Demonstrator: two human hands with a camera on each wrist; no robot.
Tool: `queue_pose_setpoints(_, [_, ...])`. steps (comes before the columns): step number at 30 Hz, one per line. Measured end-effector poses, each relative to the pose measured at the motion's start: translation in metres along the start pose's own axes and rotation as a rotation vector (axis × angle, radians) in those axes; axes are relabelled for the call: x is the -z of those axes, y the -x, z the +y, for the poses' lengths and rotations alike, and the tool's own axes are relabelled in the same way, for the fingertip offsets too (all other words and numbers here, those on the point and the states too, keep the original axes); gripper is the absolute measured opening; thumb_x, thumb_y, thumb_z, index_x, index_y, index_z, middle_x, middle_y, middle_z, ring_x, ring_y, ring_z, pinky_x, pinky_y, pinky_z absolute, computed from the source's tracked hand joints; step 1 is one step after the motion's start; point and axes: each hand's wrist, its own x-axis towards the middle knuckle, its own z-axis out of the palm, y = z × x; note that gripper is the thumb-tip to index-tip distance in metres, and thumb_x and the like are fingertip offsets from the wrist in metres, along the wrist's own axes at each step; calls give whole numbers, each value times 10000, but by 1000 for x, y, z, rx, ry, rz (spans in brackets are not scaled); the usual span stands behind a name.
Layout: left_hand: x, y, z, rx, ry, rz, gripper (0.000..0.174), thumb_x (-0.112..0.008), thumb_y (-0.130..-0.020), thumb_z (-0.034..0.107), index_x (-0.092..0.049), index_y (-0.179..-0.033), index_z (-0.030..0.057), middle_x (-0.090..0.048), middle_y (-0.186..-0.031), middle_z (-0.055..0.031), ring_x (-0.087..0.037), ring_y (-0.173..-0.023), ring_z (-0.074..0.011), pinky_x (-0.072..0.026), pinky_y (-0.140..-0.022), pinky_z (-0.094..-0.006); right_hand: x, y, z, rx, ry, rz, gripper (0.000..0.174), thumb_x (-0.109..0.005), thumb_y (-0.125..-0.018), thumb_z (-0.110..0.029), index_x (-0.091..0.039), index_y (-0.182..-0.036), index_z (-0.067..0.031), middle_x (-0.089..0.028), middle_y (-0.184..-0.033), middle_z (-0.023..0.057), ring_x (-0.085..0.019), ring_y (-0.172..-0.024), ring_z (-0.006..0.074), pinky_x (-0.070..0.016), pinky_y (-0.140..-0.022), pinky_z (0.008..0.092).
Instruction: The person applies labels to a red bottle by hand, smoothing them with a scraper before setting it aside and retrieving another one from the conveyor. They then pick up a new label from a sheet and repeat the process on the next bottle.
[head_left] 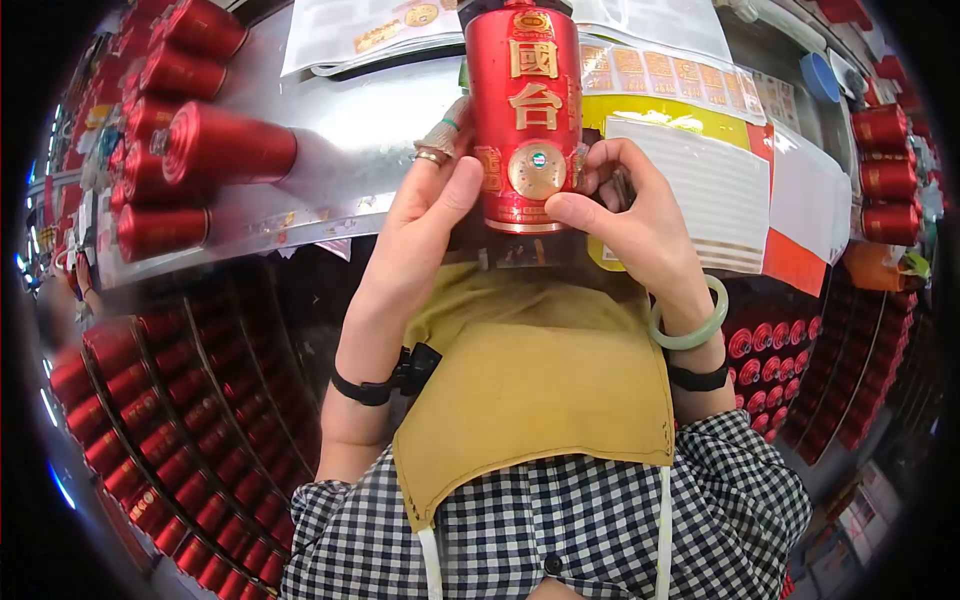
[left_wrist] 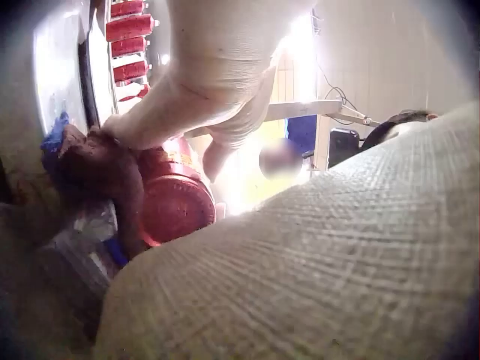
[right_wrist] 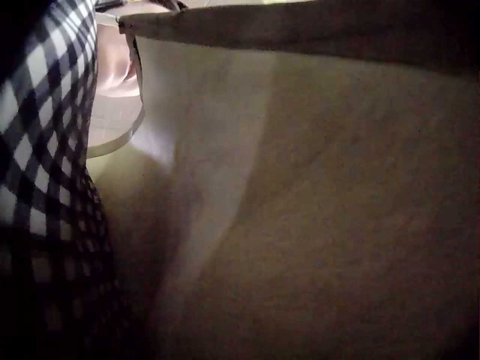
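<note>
A red bottle with large gold characters and a round gold medallion stands between the two hands in the head view, its top cut off by the frame. On its left side the left hand holds it, thumb along the edge and the other fingers partly hidden; one finger wears a beige wrap and a ring. The right hand grips the lower right, thumb by the medallion and index finger bent at the side. In the left wrist view the bottle's round base shows beneath the hand. A yellow apron fills the right wrist view.
Several red bottles stand at the left of the metal table, with more at the far right. Label sheets and white striped paper lie right of the hands. Racks of red bottles flank the person below.
</note>
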Motion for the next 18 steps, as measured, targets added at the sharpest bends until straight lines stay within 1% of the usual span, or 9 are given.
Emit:
queue_pose_setpoints(1, [3,0,-3,-2,1,4,886,-747,-967,86,-193,-1649,-24,-282,-1695,-187,-278,-1566,-258,-214,-1282,-426,0,-1,1,0,1,-5,498,-926,-802,-223,-603,-1115,-8,-682,-1020,53,-636,-940,120,-538,-842,294])
queue_pose_setpoints(3, [8,-1,-12,-115,-325,-89,913,-762,-958,108,-184,-1651,-24,-286,-1695,-186,-279,-1568,-263,-206,-1285,-425,-1,-2,5,10,-28,1,491,-926,-802,-215,-597,-1103,-10,-678,-1017,47,-626,-944,112,-537,-843,293])
queue_pose_setpoints(5, [8,1,-10,-110,-302,-67,929,-775,-948,120,-184,-1651,-23,-286,-1695,-189,-269,-1574,-270,-197,-1289,-429,-1,-1,3,3,-29,-2,494,-929,-797,-210,-591,-1098,-11,-679,-1023,48,-621,-951,112,-533,-848,290])
queue_pose_setpoints(8, [10,0,-5,-112,-310,-122,930,-778,-942,112,-188,-1648,-25,-282,-1696,-197,-253,-1581,-278,-192,-1292,-436,-1,-1,2,-6,-28,6,495,-929,-794,-201,-590,-1099,-9,-682,-1031,50,-621,-954,115,-531,-851,289])
queue_pose_setpoints(10, [5,0,-3,-44,-189,-64,940,-786,-934,110,-189,-1648,-23,-280,-1697,-199,-246,-1585,-280,-186,-1296,-441,-1,-2,1,-28,-37,3,495,-927,-793,-202,-589,-1099,-10,-684,-1036,54,-619,-962,113,-527,-853,287])
queue_pose_setpoints(11, [6,0,-6,-44,-188,-63,940,-786,-934,110,-189,-1648,-23,-280,-1697,-199,-246,-1585,-280,-186,-1296,-441,0,-2,2,-28,-37,2,495,-927,-793,-202,-589,-1099,-10,-684,-1036,54,-619,-962,113,-527,-853,287])
queue_pose_setpoints(13, [10,-1,-13,-123,-363,-92,951,-793,-927,113,-188,-1647,-25,-284,-1696,-195,-252,-1583,-279,-187,-1297,-438,1,-3,4,-31,8,6,508,-929,-787,-219,-590,-1103,-11,-683,-1033,55,-619,-965,115,-526,-852,289])
queue_pose_setpoints(16, [10,0,-6,-116,-324,-124,960,-801,-921,114,-188,-1646,-30,-277,-1698,-195,-251,-1583,-278,-187,-1296,-433,1,-3,6,-19,-48,-2,529,-933,-776,-241,-592,-1108,-11,-677,-1015,54,-613,-949,117,-522,-841,288])
queue_pose_setpoints(18, [6,1,-4,-92,-274,-96,962,-802,-919,113,-188,-1645,-33,-278,-1697,-197,-253,-1582,-279,-188,-1296,-430,1,-4,7,-18,-20,4,530,-935,-774,-247,-593,-1104,-12,-672,-1004,51,-608,-935,116,-519,-834,287])
